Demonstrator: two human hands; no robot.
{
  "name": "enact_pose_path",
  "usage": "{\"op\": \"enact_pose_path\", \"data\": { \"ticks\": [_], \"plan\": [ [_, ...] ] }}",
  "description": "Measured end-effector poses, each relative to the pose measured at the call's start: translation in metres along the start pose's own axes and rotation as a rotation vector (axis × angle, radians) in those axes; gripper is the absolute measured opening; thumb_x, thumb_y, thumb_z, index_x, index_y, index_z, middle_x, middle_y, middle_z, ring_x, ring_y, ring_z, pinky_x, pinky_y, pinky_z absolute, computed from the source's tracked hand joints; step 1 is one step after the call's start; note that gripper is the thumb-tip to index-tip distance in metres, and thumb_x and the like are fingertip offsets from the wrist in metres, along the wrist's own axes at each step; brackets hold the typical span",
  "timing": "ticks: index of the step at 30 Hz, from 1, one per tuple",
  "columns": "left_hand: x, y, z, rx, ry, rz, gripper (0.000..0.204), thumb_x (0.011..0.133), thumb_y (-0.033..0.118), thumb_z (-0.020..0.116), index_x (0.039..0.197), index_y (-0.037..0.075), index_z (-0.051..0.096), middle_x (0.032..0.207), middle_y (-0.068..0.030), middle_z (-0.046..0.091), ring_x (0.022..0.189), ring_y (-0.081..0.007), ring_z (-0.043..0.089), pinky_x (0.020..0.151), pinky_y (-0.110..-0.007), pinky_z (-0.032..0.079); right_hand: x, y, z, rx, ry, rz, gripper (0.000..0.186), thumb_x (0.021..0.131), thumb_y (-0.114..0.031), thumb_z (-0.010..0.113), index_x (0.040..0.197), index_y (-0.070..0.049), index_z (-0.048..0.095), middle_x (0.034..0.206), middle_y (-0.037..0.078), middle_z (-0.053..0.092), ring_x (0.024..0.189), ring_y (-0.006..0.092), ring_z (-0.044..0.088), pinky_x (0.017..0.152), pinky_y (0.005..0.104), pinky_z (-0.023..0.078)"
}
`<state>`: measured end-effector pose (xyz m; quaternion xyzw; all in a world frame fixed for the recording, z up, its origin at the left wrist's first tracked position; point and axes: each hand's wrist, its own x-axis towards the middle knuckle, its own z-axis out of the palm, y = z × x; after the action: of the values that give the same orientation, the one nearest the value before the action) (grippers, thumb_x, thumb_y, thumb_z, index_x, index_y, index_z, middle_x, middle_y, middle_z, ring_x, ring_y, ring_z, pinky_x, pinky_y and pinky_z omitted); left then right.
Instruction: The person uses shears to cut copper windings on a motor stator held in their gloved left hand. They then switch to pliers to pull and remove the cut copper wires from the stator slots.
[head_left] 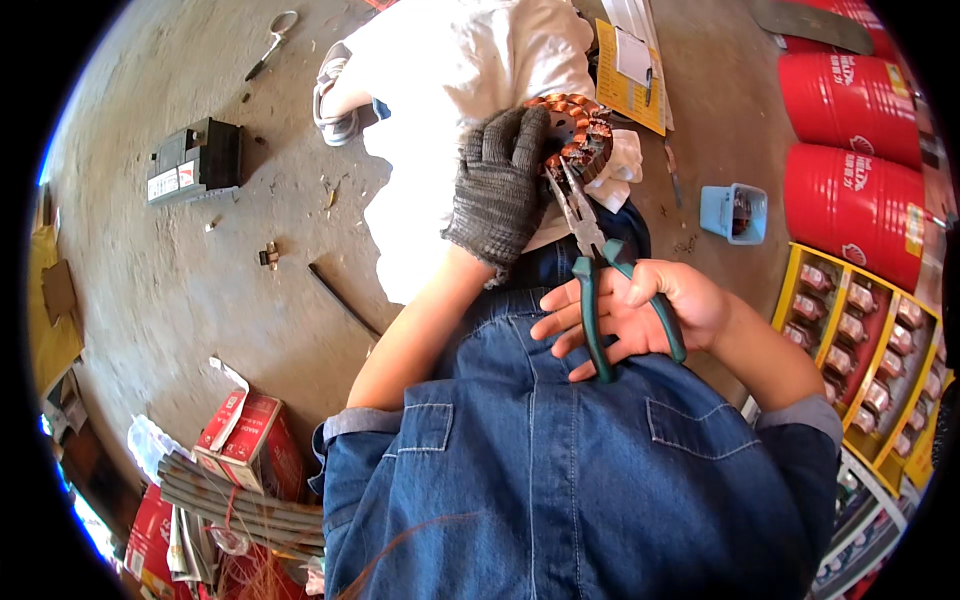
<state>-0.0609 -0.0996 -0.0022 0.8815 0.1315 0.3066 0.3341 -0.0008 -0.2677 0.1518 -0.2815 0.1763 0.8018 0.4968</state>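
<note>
A grey knitted glove covers my left hand [497,190], which is closed on a ring-shaped stator [590,150] with copper windings. The stator rests over a white cloth [410,190] spread across my lap. In my bare right hand [650,310] are long-nose pliers [586,225] with dark green handles. My thumb lies over one handle, the fingers extend behind the other, and the handles are spread apart. The slightly parted jaws reach the near edge of the stator's windings; whether they grip a wire is too small to tell.
A black battery [196,160] stands on the floor at left, near a black rod [343,300]. To the right are a light blue container [715,208], red drums [850,205] and a yellow rack [790,290] of small parts. A yellow clipboard [625,100] lies ahead; a red box [255,440] is lower left.
</note>
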Motion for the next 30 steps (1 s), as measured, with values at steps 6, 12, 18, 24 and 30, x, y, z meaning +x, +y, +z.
{"op": "enact_pose_path", "data": {
  "ticks": [6,12,18,24,30],
  "plan": [
    [0.019,0.003,-0.016,-0.048,-0.099,-0.05,0.06,0.077,0.015,0.073,0.134,0.007,0.055,0.125,-0.0205,0.059,0.114,-0.0398,0.055,0.098,-0.047,0.046,-0.014,-0.003,0.024,-0.246,0.159,-0.053,0.083,0.073,-0.026,0.061,0.146,0.007,0.037,0.147,0.029,0.043,0.128,0.037,0.052,0.112,0.0564,0.038],
    [0.02,0.003,-0.019,-0.063,-0.127,-0.072,0.067,0.073,0.01,0.074,0.136,0.008,0.053,0.126,-0.02,0.058,0.116,-0.0402,0.054,0.099,-0.047,0.046,-0.04,-0.014,0.009,-0.301,0.17,-0.166,0.08,0.075,-0.021,0.055,0.148,0.006,0.034,0.148,0.027,0.043,0.134,0.0362,0.048,0.112,0.0507,0.039],
    [0.006,0.008,-0.012,-0.006,-0.072,-0.026,0.068,0.073,0.009,0.075,0.137,0.009,0.052,0.126,-0.0185,0.056,0.116,-0.0394,0.054,0.099,-0.047,0.046,-0.056,-0.028,0.001,-0.374,0.195,-0.033,0.075,0.082,-0.025,0.053,0.149,0.003,0.036,0.148,0.025,0.044,0.137,0.0342,0.046,0.112,0.0485,0.039],
    [0.005,0.006,-0.015,-0.04,-0.086,-0.025,0.067,0.073,0.01,0.074,0.137,0.008,0.053,0.125,-0.0181,0.057,0.115,-0.0385,0.055,0.098,-0.047,0.046,-0.059,-0.034,-0.008,-0.321,0.128,0.14,0.076,0.082,-0.029,0.055,0.148,0.004,0.037,0.148,0.027,0.044,0.137,0.0351,0.046,0.113,0.0484,0.037],
    [0.004,0.006,-0.015,-0.007,-0.086,-0.035,0.064,0.074,0.009,0.073,0.135,0.008,0.055,0.125,-0.0174,0.057,0.116,-0.0379,0.055,0.101,-0.046,0.045,-0.048,-0.033,0.001,-0.304,0.175,0.212,0.09,0.072,-0.032,0.058,0.149,0.008,0.033,0.149,0.032,0.04,0.138,0.0406,0.044,0.114,0.049,0.035]
  ]
}}
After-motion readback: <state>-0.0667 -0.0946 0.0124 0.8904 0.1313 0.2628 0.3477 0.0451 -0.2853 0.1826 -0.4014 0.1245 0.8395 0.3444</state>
